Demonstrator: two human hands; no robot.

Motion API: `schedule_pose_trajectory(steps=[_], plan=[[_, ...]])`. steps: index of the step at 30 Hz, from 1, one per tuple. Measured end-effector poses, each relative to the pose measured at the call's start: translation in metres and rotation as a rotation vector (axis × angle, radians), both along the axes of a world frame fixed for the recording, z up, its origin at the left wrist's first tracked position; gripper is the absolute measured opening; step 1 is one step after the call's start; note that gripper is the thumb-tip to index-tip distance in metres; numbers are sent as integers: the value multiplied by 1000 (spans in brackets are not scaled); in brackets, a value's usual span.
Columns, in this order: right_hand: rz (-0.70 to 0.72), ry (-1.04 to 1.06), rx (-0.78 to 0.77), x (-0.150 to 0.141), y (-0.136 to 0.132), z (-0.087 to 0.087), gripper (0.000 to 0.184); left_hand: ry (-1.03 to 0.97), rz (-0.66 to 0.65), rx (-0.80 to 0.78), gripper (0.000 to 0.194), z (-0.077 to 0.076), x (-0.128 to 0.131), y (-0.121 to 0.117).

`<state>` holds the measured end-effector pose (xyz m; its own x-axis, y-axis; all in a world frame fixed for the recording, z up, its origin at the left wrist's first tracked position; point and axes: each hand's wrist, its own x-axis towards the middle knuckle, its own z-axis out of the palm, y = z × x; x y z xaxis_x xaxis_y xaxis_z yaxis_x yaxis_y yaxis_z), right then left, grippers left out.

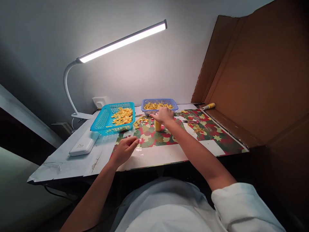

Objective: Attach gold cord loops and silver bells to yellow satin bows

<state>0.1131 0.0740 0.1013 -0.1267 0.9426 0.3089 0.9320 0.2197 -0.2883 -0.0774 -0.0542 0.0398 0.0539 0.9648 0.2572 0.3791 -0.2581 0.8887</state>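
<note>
My left hand (126, 149) is closed above the front of the table, thumb pressed against its curled fingers; whatever it may hold is hidden. My right hand (165, 115) is wrapped round the upper part of an upright yellow spool (157, 126), which looks like thread, with the thumb pointing left. Just behind that hand stands a purple-blue basket (145, 111) of gold stringy pieces (154, 105). To the left, a turquoise basket (103, 117) holds a heap of yellow-gold ribbon-like pieces (123, 116). More gold pieces (138, 122) lie between basket and spool.
Small scissors (191, 122) and gold scraps (198, 128) lie at right on the patterned sheet (166, 138). Another yellow spool (209, 106) rests by the cardboard wall (256, 74). At left are a white power bank-like box (84, 143) and a lit lamp (124, 42).
</note>
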Motion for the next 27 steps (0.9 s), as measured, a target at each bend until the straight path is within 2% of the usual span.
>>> schedule_pose_trajectory(steps=[4, 7, 9, 11, 17, 22, 25, 27], plan=[[178, -82, -66, 6, -1, 12, 54, -88, 35, -39, 33, -5, -7, 6], [345, -135, -124, 10, 2, 19, 43, -183, 53, -97, 33, -2, -17, 11], [372, -169, -156, 10, 4, 22, 29, -243, 64, -128, 32, 2, -23, 12], [333, -206, -166, 8, 7, 24, 18, -302, 83, -139, 29, 6, -30, 12], [169, -270, -122, 0, 10, 22, 42, -514, 187, -10, 28, 11, -40, 10], [148, -253, -90, -3, 4, 17, 52, -612, 256, 129, 25, 6, -39, 10], [106, -205, -45, 17, 2, 15, 58, -619, 278, 160, 24, 0, -37, 12], [28, -176, -18, 48, 5, 12, 55, -615, 294, 175, 23, -3, -37, 13]])
